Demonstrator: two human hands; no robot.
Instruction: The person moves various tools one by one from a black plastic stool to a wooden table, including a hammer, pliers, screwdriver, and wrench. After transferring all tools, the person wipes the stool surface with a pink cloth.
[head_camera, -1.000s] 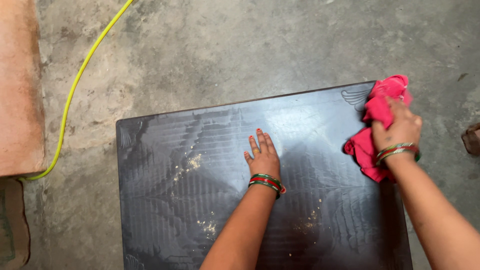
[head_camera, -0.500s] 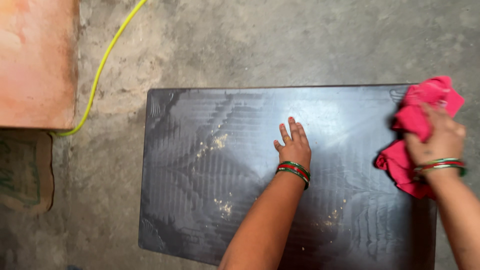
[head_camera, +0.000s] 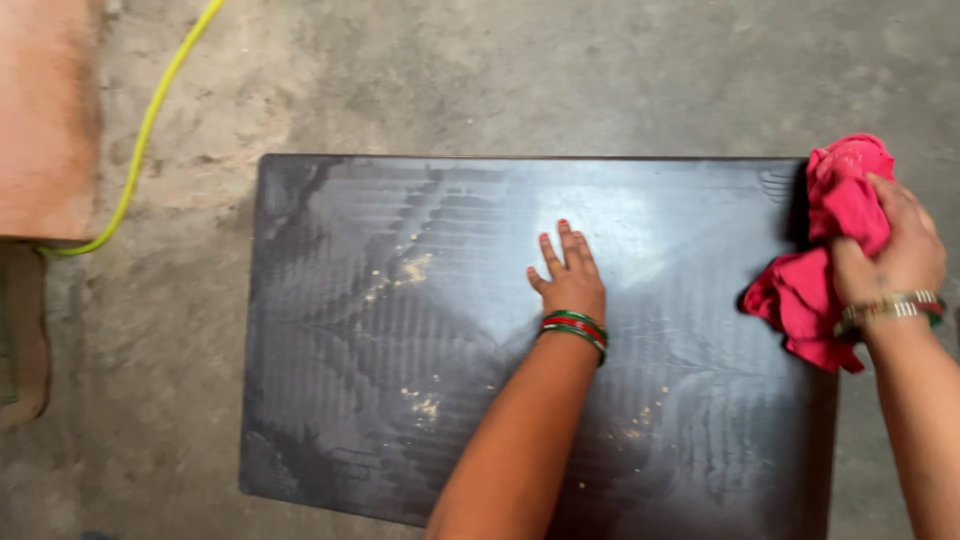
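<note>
My left hand (head_camera: 570, 285) lies spread flat on the dark ribbed plastic worktop (head_camera: 400, 330), my right hand (head_camera: 895, 255) clutches a crumpled pink cloth (head_camera: 815, 290) at its edge, and pale crumbs (head_camera: 425, 405) remain unwiped.

Rough grey concrete floor (head_camera: 560, 70), yellow-green hose (head_camera: 140, 140) trailing across it, reddish-brown slab (head_camera: 45, 110) at left

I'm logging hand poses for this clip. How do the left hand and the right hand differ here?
The left hand lies flat and open, palm down, on the dark ribbed mat; the right hand is closed around a pink cloth. The left hand sits near the mat's middle, the right hand at its right edge. The left hand holds nothing. Both wrists wear bangles.
</note>
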